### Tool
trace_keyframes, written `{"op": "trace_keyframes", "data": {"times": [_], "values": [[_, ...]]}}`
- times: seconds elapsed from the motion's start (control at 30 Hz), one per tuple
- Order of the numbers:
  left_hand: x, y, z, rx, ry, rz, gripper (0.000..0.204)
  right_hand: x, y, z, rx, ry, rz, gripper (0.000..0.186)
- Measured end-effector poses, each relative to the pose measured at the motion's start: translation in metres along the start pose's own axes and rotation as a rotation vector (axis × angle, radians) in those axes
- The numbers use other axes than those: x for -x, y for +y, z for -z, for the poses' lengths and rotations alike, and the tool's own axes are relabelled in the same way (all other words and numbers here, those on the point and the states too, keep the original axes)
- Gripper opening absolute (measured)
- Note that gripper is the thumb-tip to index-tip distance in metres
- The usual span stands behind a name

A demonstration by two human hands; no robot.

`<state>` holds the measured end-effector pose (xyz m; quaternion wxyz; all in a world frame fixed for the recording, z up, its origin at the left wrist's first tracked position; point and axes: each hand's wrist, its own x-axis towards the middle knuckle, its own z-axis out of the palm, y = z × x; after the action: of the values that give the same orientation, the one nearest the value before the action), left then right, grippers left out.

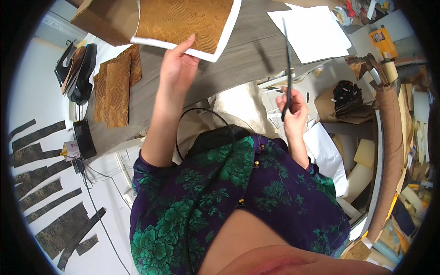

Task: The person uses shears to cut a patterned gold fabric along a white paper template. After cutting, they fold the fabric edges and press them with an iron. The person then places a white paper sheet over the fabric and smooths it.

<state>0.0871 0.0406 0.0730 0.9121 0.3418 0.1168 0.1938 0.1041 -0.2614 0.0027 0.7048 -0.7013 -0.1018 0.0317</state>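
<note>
My left hand (178, 68) pinches the near edge of a golden-brown, wavy-patterned fabric piece (188, 23) with a white border, thumb on top and fingers beneath. The piece is raised at a slant over the grey wood-look table (247, 39). In my right hand (295, 110), off the table's near edge, is a pair of long dark scissors (288, 64). Their blades point away from me and look closed together. My fingers wrap the handles, which are partly hidden. A stretch of table separates the scissors from the fabric piece.
White paper sheets (316, 39) lie at the table's far right. A cardboard box (103, 20), a black iron (82, 73) and brown patterned strips (112, 94) are on the left. A black cable (201, 109) loops by my left arm. Brown rolled material (385, 137) stands at right.
</note>
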Motion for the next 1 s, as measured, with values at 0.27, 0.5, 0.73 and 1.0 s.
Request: {"op": "trace_keyframes", "data": {"times": [0.27,0.5,0.73,1.0], "values": [[0.034,0.0,-0.048,0.056,0.184,-0.57,0.024,0.04,-0.02,-0.031,-0.299,-0.536,-0.226,0.035],[0.045,-0.012,-0.056,-0.103,0.249,-0.678,0.023,0.038,-0.036,-0.045,-0.272,-0.58,-0.179,0.037],[0.054,-0.021,-0.068,-0.093,0.294,-0.631,0.022,0.031,-0.043,-0.052,-0.389,-0.559,-0.175,0.035],[0.055,-0.022,-0.065,-0.115,0.3,-0.624,0.02,0.03,-0.04,-0.047,-0.404,-0.545,-0.221,0.033]]}}
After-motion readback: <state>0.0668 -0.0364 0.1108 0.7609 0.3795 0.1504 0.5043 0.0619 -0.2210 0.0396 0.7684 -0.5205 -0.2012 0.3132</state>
